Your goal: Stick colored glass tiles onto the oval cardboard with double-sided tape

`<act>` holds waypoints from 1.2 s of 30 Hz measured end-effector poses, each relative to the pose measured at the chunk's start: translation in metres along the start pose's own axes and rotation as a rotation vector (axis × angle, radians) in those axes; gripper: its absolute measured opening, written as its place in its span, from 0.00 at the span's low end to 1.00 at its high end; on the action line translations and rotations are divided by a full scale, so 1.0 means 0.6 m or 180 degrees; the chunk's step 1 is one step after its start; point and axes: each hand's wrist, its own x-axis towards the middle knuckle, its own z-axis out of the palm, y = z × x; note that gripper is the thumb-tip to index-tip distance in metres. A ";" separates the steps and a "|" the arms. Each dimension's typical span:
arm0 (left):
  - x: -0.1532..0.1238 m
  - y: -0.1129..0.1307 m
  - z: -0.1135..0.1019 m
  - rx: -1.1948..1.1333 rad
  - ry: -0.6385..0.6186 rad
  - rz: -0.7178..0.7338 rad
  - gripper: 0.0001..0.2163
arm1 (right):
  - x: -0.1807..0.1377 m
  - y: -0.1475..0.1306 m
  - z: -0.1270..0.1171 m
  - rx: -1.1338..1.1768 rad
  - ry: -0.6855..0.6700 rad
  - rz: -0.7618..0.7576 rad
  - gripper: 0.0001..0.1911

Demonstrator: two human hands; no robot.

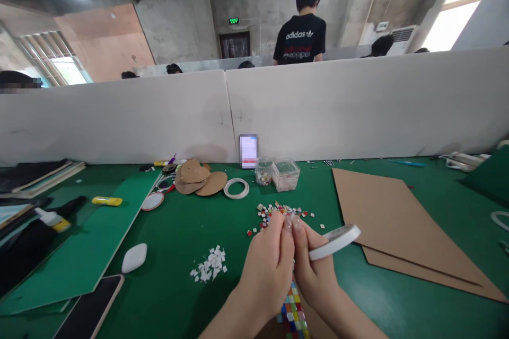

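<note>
My left hand [270,259] and my right hand [316,262] meet over the table, thumbs and fingertips pinched together. Whatever lies between the fingertips is too small or hidden to make out. A roll of white tape [336,241] is held against the fingers of my right hand, sticking out to the right. Below my wrists is a strip of colourful mosaic tiles [294,312] in rows, partly covered by my hands. Loose coloured tiles [274,211] lie scattered just beyond my fingers. Left of my hands is a small heap of white paper bits [210,264].
Brown cardboard sheets [382,206] lie at right. Clear tubs [285,175], a white ring-shaped roll [236,189], cardboard discs [194,176] and a phone [248,151] stand or lie toward the white partition [358,106]. At left are a green board [95,243], glue and another phone [91,307].
</note>
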 end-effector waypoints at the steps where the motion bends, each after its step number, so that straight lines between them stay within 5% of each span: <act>1: 0.000 -0.002 -0.001 0.0043 0.0008 0.0020 0.11 | 0.000 0.001 -0.001 -0.0027 -0.0071 -0.0001 0.15; 8: 0.004 -0.008 -0.009 0.0135 0.0039 0.0216 0.12 | 0.005 -0.007 -0.008 -0.0067 -0.0271 -0.0115 0.13; 17: 0.002 -0.007 0.000 -0.0315 0.0148 -0.0165 0.14 | 0.007 -0.003 -0.010 0.0056 -0.0152 0.0001 0.14; 24: 0.005 0.000 -0.005 -0.0284 -0.0103 0.0005 0.12 | 0.004 0.002 -0.007 -0.0008 -0.0093 -0.0158 0.15; 36: 0.007 -0.006 -0.019 -0.0144 -0.0236 -0.0052 0.13 | 0.015 -0.007 -0.015 -0.0069 -0.0577 -0.0108 0.14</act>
